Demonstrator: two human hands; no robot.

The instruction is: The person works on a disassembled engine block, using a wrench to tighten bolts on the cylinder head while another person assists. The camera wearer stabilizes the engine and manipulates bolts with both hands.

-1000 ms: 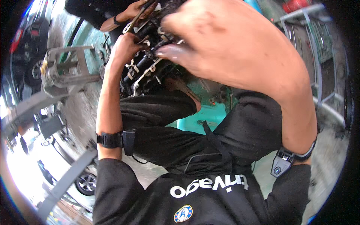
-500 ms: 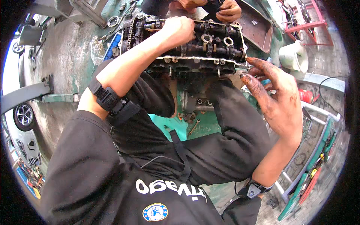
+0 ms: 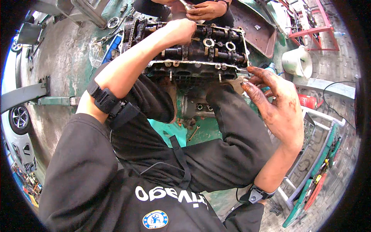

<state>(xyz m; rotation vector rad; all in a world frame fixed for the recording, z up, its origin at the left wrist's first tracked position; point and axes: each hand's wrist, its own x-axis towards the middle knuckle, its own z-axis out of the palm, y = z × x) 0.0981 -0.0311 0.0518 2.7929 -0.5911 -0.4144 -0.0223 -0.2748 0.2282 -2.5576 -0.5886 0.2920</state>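
Note:
A dirty engine cylinder head [image 3: 181,52], with its camshafts and a timing chain [image 3: 132,31] showing, sits in front of my knees. My left hand [image 3: 181,31] is closed over the middle of it, and whatever its fingers grip is hidden. At the near right corner, my right hand [image 3: 276,94], blackened with grease, has thumb and index finger apart. Its index fingertip is close to a thin metal piece [image 3: 241,70] at the head's edge; I cannot tell if they touch. Across the head, a co-worker's hand [image 3: 206,10] is at a shiny metal tool [image 3: 186,4].
A brown drip tray [image 3: 257,36] lies at the far right, with a white bucket [image 3: 291,62] nearer. Between my legs are another metal engine part [image 3: 193,106] and a spanner [image 3: 193,133] on the floor. A blue tray [image 3: 112,48] stands left of the head.
The co-worker's hands have moved left and a shiny metal tool now shows in them. My left hand stays closed over the head, and my right hand stays by its corner.

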